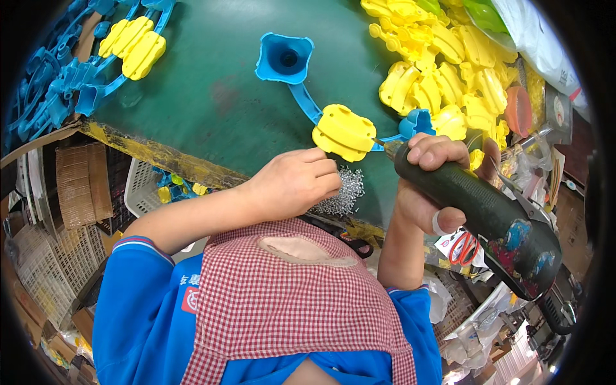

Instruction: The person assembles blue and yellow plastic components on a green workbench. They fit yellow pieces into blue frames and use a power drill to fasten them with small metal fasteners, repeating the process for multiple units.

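- Your right hand (431,186), right of centre in the frame, is wrapped tight around a dark powered screwdriver (478,212); its thick body runs down toward the lower right.
- The driver's bit tip (378,141) points up-left and meets the right edge of a yellow plastic housing (343,133) at centre frame.
- That yellow housing sits on a blue plastic strip (307,102), which curves up to a blue flared cup piece (284,58) in the upper middle.
- Your left hand (295,183), centre frame, has its fingers curled narrow, fingertips down on a pile of small silver screws (340,196) just below the yellow housing. Whether a screw is pinched between them cannot be told.
- All this rests on a green tabletop (212,96) with a worn yellow edge (147,151).
- A heap of loose yellow housings (449,70) fills the upper right.
- Assembled blue strips carrying yellow housings (131,45) lie at the upper left.
- A white slotted basket (142,192) holding a few blue and yellow parts sits below the table edge, left of centre.
- Red-handled scissors (463,247) lie under the driver at the lower right.
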The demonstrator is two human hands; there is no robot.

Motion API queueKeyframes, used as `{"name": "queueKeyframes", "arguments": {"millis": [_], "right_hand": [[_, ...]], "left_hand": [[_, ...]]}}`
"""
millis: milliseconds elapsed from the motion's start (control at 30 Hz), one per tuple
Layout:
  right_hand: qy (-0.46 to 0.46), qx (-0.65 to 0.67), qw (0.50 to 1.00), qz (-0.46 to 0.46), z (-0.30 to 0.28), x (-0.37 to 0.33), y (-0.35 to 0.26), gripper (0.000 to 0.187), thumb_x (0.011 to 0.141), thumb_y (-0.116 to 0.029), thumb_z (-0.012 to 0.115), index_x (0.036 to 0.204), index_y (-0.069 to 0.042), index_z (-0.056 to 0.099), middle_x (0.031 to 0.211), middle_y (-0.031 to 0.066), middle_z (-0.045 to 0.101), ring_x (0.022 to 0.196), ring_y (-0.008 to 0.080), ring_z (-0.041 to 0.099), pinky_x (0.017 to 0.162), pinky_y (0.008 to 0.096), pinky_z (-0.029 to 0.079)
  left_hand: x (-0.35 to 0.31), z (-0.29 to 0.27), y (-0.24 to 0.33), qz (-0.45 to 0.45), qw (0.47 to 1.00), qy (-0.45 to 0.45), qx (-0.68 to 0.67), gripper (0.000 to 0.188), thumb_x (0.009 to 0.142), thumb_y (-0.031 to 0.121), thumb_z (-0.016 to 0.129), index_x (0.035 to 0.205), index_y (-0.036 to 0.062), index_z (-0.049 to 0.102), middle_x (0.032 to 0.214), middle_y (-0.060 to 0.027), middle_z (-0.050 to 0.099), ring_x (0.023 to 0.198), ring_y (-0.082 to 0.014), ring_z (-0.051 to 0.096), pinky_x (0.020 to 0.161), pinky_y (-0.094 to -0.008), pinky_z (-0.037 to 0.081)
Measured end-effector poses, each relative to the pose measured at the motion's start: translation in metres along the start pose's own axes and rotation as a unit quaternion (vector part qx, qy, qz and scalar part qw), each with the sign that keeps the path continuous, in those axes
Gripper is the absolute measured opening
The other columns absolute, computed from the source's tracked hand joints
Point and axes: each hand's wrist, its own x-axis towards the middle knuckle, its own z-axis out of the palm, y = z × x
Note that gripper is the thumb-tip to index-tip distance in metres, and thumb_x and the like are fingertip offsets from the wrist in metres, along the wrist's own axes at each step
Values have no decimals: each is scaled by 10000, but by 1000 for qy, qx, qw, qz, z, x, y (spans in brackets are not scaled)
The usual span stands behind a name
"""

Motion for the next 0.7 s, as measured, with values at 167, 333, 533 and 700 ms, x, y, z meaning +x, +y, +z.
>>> {"name": "queueKeyframes", "arguments": {"millis": [167, 333, 533, 700], "right_hand": [[8, -15, 999, 34, 3, -1, 6, 1032, 678, -664, 718, 1317, -15, 234, 738, 97, 585, 661, 209, 592, 645, 369, 520], [-38, 14, 998, 38, -5, 0, 18, 1056, 698, -631, 726, 1366, -19, 182, 754, 106, 589, 668, 211, 582, 652, 358, 517], [-50, 75, 996, 25, -4, 10, -4, 1135, 732, -684, 643, 1473, -67, 46, 774, 99, 581, 652, 213, 573, 646, 369, 500], [-111, 57, 992, 17, -8, 2, -16, 943, 793, -678, 581, 1478, -135, 227, 833, 78, 537, 722, 198, 530, 704, 380, 436]], "left_hand": [[54, -5, -29, 72, 973, 179, 130, 140, 676, 152, 673, 761, 60, 611, 842, -26, 608, 850, -214, 602, 754, -335, 509], [58, 2, -38, 33, 984, 150, 85, 162, 658, 127, 725, 759, 72, 610, 887, -23, 631, 885, -221, 615, 754, -359, 505], [54, -1, -34, 69, 972, 171, 143, 165, 634, 163, 716, 778, 106, 659, 862, 11, 614, 877, -164, 605, 771, -337, 479], [49, 1, -27, 101, 956, 167, 219, 79, 661, 187, 671, 718, 139, 645, 802, 48, 575, 843, -121, 577, 809, -293, 452]]}}
